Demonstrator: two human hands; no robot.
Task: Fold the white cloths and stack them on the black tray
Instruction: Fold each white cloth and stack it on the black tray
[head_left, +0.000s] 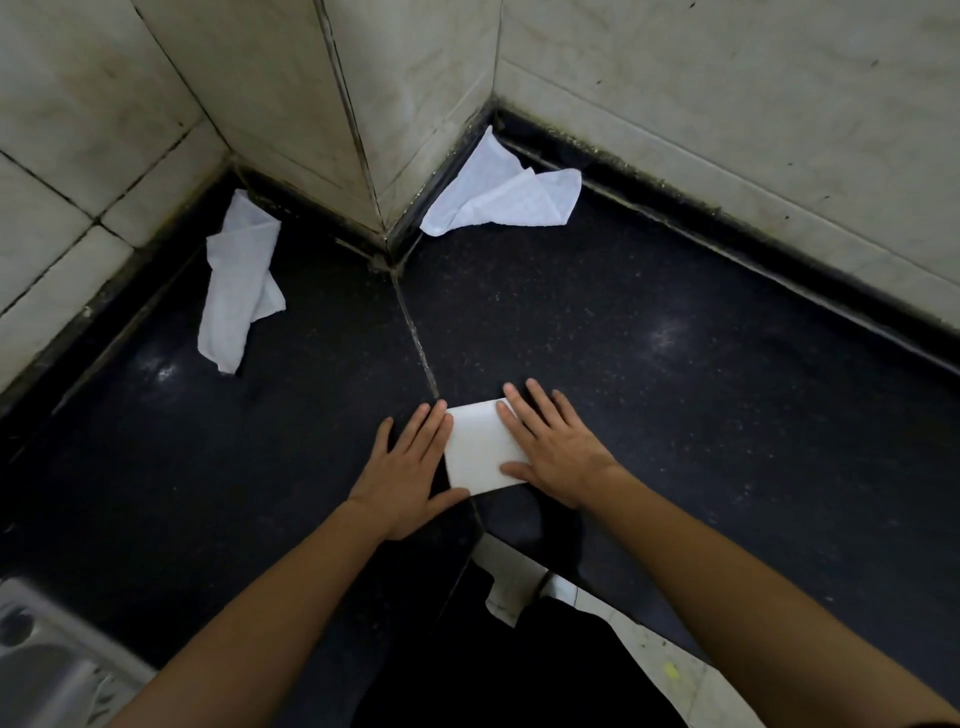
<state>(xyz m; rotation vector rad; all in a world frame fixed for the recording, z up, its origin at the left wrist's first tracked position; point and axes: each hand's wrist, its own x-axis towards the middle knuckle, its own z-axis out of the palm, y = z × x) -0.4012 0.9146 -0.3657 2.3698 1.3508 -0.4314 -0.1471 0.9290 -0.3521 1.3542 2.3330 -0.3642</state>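
Observation:
A small folded white cloth (479, 451) lies flat on the black counter (675, 395), close to its front edge. My left hand (408, 467) lies flat beside it with straight fingers, touching its left edge. My right hand (553, 449) presses flat on the cloth's right side, fingers spread. A crumpled white cloth (236, 283) lies at the back left against the wall. Another loose white cloth (506, 195) sits in the back corner on the right. No black tray is in view.
Tiled walls (415, 78) enclose the counter at the back, with a corner jutting out between the two loose cloths. A steel sink (41, 660) shows at the bottom left. A seam (415, 338) runs down the counter's middle.

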